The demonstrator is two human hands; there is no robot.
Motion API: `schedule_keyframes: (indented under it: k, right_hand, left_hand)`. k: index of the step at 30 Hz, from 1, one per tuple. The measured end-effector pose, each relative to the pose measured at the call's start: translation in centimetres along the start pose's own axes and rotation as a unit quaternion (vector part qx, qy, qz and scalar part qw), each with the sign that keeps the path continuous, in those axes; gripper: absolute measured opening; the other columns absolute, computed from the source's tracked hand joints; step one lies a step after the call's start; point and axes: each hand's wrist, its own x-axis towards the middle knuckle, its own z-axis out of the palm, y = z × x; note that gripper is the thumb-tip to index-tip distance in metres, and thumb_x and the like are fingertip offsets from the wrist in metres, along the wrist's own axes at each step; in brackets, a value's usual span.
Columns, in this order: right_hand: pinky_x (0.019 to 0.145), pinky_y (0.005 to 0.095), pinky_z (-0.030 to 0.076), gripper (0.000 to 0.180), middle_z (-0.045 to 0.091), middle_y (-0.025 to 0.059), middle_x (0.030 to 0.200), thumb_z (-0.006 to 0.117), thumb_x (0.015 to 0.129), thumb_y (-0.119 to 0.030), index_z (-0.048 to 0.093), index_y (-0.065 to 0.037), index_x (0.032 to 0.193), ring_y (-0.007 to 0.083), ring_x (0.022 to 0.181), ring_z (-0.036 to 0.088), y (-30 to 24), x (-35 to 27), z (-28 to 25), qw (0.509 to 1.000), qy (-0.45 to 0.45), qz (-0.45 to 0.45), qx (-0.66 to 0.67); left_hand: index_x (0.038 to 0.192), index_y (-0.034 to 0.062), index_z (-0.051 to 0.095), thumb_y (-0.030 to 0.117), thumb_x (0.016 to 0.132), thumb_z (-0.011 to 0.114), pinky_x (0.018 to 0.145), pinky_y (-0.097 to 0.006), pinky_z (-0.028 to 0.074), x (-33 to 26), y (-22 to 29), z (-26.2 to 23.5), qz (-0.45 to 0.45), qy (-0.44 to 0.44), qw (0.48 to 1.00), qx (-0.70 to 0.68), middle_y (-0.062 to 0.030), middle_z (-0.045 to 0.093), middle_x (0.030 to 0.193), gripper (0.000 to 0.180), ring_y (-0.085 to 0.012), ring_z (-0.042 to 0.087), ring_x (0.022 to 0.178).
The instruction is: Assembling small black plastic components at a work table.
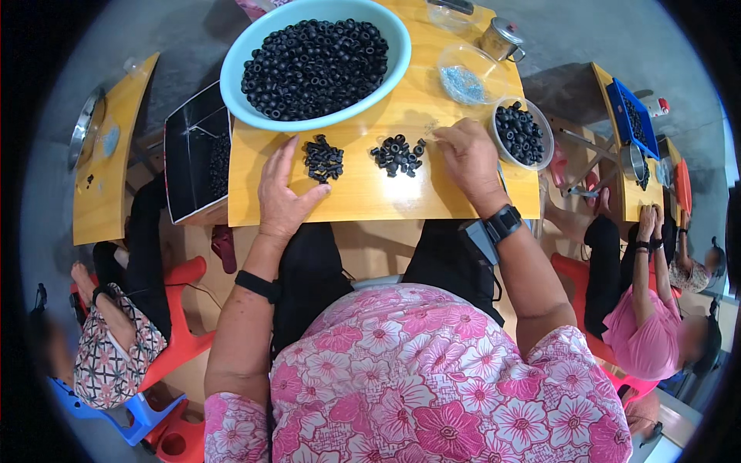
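My left hand (285, 189) rests on the yellow table with thumb and fingers spread, holding nothing. Beside it, between thumb and fingertips, lies a small pile of short black pieces (324, 159). My right hand (469, 158) has its fingers bent and drawn together at the tabletop; whatever is between the fingertips is too small to make out. Just past those fingertips lie tiny thin bits (432, 126). Left of the right hand sits a loose pile of black ring-like pieces (398, 156), some apparently hollow.
A large pale-blue basin (231, 85) full of black rings stands at the far left. On the right are a tub of black pieces (519, 133), a clear container with bluish bits (463, 83) and a metal mug (502, 38). Co-workers sit at side tables.
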Motion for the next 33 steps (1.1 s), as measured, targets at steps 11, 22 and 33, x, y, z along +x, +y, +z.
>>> schedule_keyframes:
  k: [11, 22, 33]
  right_hand:
    - [0.068, 0.0407, 0.051, 0.01, 0.064, 0.0152, 0.084, 0.067, 0.081, -0.005, 0.072, -0.005, 0.09, 0.0358, 0.078, 0.064, 2.4, -3.3, -2.7, 0.988, 0.07, 0.09, 0.107]
    - [0.065, 0.0335, 0.053, 0.012, 0.066, 0.0133, 0.083, 0.069, 0.084, -0.004, 0.073, -0.003, 0.095, 0.0256, 0.071, 0.067, 1.9, -4.7, -1.3, 0.987, 0.044, 0.125, 0.092]
    - [0.071, 0.0478, 0.051, 0.009, 0.065, 0.0178, 0.082, 0.062, 0.081, -0.014, 0.07, -0.01, 0.081, 0.0392, 0.078, 0.063, 1.7, -4.8, -0.6, 0.98, 0.064, 0.152, 0.111]
  left_hand:
    - [0.148, 0.0034, 0.044, 0.011, 0.074, 0.079, 0.113, -0.038, 0.037, 0.1, -0.9, -0.3, -0.027, -0.007, 0.996, -0.087, -0.0195, 0.05, 0.145, 0.082, -0.0287, 0.048, 0.135]
    - [0.147, 0.0016, 0.043, -0.002, 0.084, 0.068, 0.112, -0.037, 0.036, -3.7, 1.1, -0.8, -0.085, 0.009, 0.975, -0.204, -0.0141, 0.052, 0.143, 0.068, -0.0235, 0.048, 0.135]
    - [0.12, 0.0031, 0.067, 0.002, 0.074, 0.076, 0.092, -0.034, 0.049, -4.7, 6.1, -0.5, 0.086, -0.107, 0.978, -0.158, -0.0141, 0.062, 0.118, 0.047, -0.0275, 0.061, 0.109]
